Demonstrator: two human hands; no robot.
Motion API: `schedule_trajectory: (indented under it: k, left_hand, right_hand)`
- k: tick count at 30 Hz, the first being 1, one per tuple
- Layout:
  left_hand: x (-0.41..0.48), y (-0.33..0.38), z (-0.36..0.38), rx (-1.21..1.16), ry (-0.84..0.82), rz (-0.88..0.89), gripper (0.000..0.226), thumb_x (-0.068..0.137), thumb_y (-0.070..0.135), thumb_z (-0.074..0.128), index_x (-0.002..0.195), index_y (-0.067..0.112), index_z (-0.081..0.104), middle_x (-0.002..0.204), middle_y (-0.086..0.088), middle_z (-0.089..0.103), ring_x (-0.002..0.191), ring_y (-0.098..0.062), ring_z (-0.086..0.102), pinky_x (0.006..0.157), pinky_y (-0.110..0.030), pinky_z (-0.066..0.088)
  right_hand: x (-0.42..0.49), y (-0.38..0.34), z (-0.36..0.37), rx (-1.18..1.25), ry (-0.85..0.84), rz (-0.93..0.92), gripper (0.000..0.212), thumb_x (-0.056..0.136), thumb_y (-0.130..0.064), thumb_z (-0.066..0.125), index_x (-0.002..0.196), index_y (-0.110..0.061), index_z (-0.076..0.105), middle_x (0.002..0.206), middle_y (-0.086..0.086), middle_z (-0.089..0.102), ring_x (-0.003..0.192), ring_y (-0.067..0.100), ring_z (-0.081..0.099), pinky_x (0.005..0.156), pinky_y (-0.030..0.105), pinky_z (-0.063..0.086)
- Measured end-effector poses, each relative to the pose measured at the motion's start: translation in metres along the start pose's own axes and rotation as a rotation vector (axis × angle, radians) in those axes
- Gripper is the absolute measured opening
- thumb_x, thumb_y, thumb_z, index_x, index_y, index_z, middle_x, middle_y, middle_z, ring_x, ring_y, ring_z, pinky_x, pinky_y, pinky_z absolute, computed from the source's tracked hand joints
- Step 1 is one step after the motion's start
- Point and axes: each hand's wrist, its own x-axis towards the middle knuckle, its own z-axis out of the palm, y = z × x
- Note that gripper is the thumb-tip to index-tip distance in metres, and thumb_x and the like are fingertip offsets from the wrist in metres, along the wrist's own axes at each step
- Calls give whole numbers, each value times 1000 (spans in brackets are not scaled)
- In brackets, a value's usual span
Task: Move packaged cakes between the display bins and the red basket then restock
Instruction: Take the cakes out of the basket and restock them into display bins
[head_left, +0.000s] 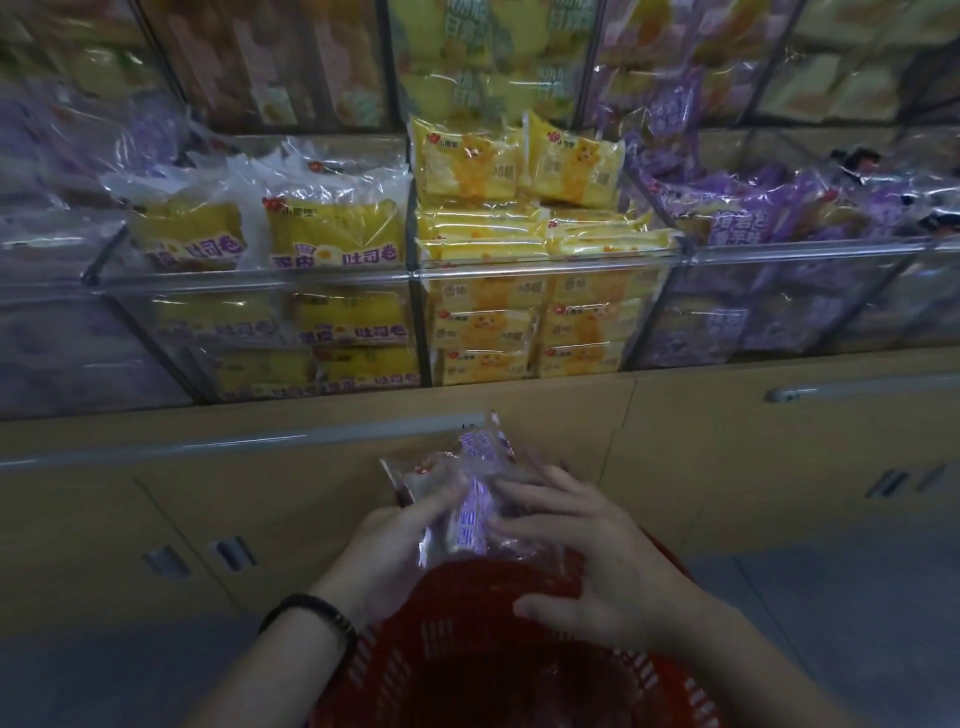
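Grey floor (831, 613) underfoot, dim light. Red basket (467, 592) at feet, contents too dark to tell. Hands together just above it: left hand (395, 551) grips purple packaged cakes (467, 509), right hand (597, 561) lies spread on top. Beige cabinet (727, 467) behind. Display bins (519, 270) beyond look well stocked; transfer probably midway.

Dim foreground, brighter glare-streaked bins (519, 262), blurred and warped edges.
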Motion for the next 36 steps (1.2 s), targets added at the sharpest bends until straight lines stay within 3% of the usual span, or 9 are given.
schedule_trajectory:
  k: [7, 13, 18, 21, 24, 27, 30, 34, 36]
  left_hand:
    - [-6, 4, -5, 87, -29, 125, 39, 84, 3, 78, 119, -12, 66, 116, -37, 69, 104, -46, 71, 86, -47, 61]
    - [-22, 15, -6, 23, -13, 148, 56, 75, 51, 82, 113, 10, 77, 124, -16, 74, 117, -28, 71, 93, -51, 60]
    - [-39, 24, -9, -276, -72, 159, 94, 57, 51, 99, 131, 8, 61, 130, -26, 65, 118, -45, 63, 89, -64, 56]
    - [-54, 26, 1, -254, -10, 313, 90, 54, 31, 103, 130, 14, 58, 90, -20, 65, 76, -28, 64, 84, -57, 56]
    - [-69, 39, -1, -264, 51, 423, 72, 69, 3, 89, 133, 18, 60, 79, -17, 62, 60, -20, 60, 65, -39, 59]
    - [-85, 60, -18, -304, 120, 479, 64, 67, -7, 82, 123, 21, 69, 88, -19, 73, 66, -28, 72, 51, -37, 58]
    - [-97, 89, -46, -229, 159, 588, 77, 55, -2, 92, 125, 24, 70, 107, -28, 71, 93, -43, 65, 79, -56, 56]
    - [-108, 146, -79, -142, 118, 738, 82, 34, -5, 92, 111, 12, 71, 86, -14, 73, 66, -22, 68, 58, -24, 57]
    - [-118, 177, -88, -100, 33, 783, 75, 36, -12, 89, 107, 8, 75, 84, -16, 76, 59, -15, 70, 51, -21, 56]
  right_hand:
    - [5, -9, 5, 109, 273, 501, 79, 76, -67, 83, 143, -37, 54, 128, -23, 60, 121, -1, 59, 101, 37, 53]
    - [12, -19, 4, 417, 326, 582, 37, 73, -39, 96, 78, -15, 69, 73, 16, 68, 61, 23, 62, 64, 41, 54]
    - [30, -57, 11, 773, 742, 709, 48, 75, -11, 94, 58, -19, 50, 61, 6, 56, 63, 23, 63, 62, 46, 60]
    - [46, -93, 28, 962, 631, 739, 27, 73, -11, 94, 70, -9, 67, 74, 19, 72, 69, 28, 74, 61, 41, 63]
    - [55, -120, 44, 922, 560, 646, 62, 62, -37, 100, 91, 8, 68, 81, 27, 74, 66, 27, 71, 57, 38, 61]
    - [63, -149, 43, 920, 429, 564, 69, 58, -51, 86, 98, 4, 74, 79, 14, 77, 70, 21, 67, 62, 30, 55]
    - [74, -157, 38, 845, 388, 603, 69, 48, -59, 89, 90, -6, 77, 85, 15, 79, 79, 24, 71, 78, 40, 55]
    - [118, -171, 10, 627, 461, 567, 106, 16, -70, 98, 103, -22, 62, 89, 2, 77, 73, 18, 70, 63, 30, 56]
    - [148, -189, -9, 614, 309, 418, 92, 34, -49, 106, 113, -28, 65, 94, -4, 81, 82, 13, 76, 67, 26, 59]
